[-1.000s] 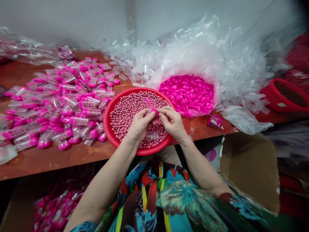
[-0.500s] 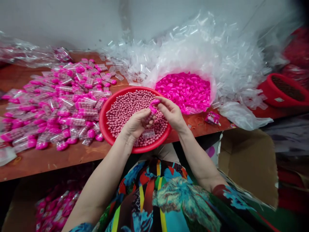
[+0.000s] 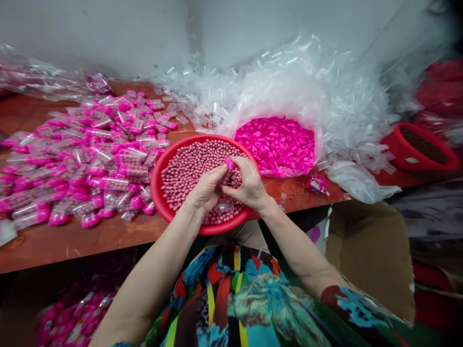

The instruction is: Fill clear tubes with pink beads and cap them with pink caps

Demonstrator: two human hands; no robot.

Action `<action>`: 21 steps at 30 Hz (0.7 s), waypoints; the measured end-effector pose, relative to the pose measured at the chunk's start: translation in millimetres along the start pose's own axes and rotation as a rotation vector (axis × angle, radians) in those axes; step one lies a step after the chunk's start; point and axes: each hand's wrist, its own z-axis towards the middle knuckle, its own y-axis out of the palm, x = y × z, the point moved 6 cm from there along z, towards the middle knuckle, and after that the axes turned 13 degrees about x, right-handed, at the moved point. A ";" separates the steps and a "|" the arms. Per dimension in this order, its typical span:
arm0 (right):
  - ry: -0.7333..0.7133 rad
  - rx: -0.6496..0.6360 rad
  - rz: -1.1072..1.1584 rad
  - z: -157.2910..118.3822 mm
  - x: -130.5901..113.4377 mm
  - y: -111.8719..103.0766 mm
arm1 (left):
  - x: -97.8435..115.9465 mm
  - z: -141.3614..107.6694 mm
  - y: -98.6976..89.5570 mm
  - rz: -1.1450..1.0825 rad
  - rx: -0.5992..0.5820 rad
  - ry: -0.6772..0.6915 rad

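Both hands, the left hand (image 3: 208,189) and the right hand (image 3: 250,185), have their fingers closed on one pink-capped clear tube (image 3: 228,168), held above the near right part of the red basin (image 3: 156,193) of pink beads (image 3: 191,166). Filled tubes (image 3: 114,184) lie heaped left of the basin; loose pink caps (image 3: 277,144) fill a plastic bag (image 3: 319,140) to its right.
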 end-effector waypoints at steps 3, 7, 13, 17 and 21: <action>-0.061 -0.030 -0.044 -1.7 2.1 1.0 | 6.3 -0.5 -1.2 0.134 0.086 0.228; -0.037 -0.071 -0.127 -4.2 7.6 4.1 | 7.2 -4.3 5.4 0.189 0.041 0.321; -0.078 -0.095 -0.219 -5.9 5.5 4.5 | 0.6 -10.3 12.3 0.182 -0.109 0.131; -0.039 -0.107 -0.269 -6.8 6.0 5.7 | -3.4 -7.1 12.4 0.264 -0.077 0.190; 0.038 -0.141 -0.327 -4.7 6.8 14.8 | -4.8 -2.2 10.1 0.256 -0.012 0.228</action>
